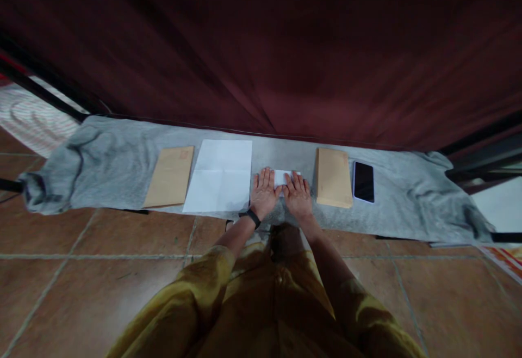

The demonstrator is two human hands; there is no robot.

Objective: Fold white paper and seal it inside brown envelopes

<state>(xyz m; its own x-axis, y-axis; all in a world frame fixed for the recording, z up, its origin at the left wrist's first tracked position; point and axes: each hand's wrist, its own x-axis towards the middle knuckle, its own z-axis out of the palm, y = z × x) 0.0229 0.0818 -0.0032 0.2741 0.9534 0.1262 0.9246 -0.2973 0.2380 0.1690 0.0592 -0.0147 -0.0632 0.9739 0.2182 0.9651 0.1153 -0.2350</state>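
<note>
A small folded white paper (280,177) lies on the grey cloth in front of me, partly covered by my hands. My left hand (264,192), with a dark band on its wrist, presses flat on the paper's left side, fingers stretched out. On the right side my right hand (297,195) also lies flat, fingers slightly spread. Larger white sheets (222,176) with crease lines rest just left of my left hand. Right of my right hand is a stack of brown envelopes (333,177).
The grey cloth (114,167) covers a long narrow surface. Another brown envelope (171,176) lies at the left, and a phone (364,181) with a dark screen at the right. A dark red curtain (261,64) hangs behind. Tiled floor (134,282) shows below.
</note>
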